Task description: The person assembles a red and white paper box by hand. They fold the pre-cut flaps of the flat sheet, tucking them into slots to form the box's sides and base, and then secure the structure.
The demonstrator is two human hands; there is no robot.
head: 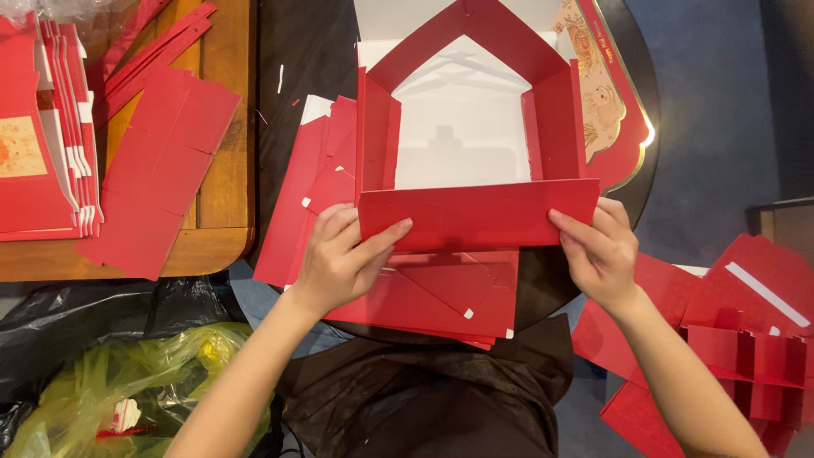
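Note:
A red cardboard box (475,214) with a white inside stands half folded on a dark round table (297,59). Its far walls form a peak and its near flap stands upright. My left hand (339,254) grips the near flap's left end, thumb on the front. My right hand (598,250) grips the flap's right end the same way. Under the box lies a stack of flat red box blanks (424,297).
A wooden table (225,170) at left carries flat red card pieces (161,170) and stacked red boxes (42,127). A yellow-green plastic bag (127,382) and black bag lie lower left. Folded red pieces (746,339) pile at right. A red decorated lid (610,102) lies behind the box.

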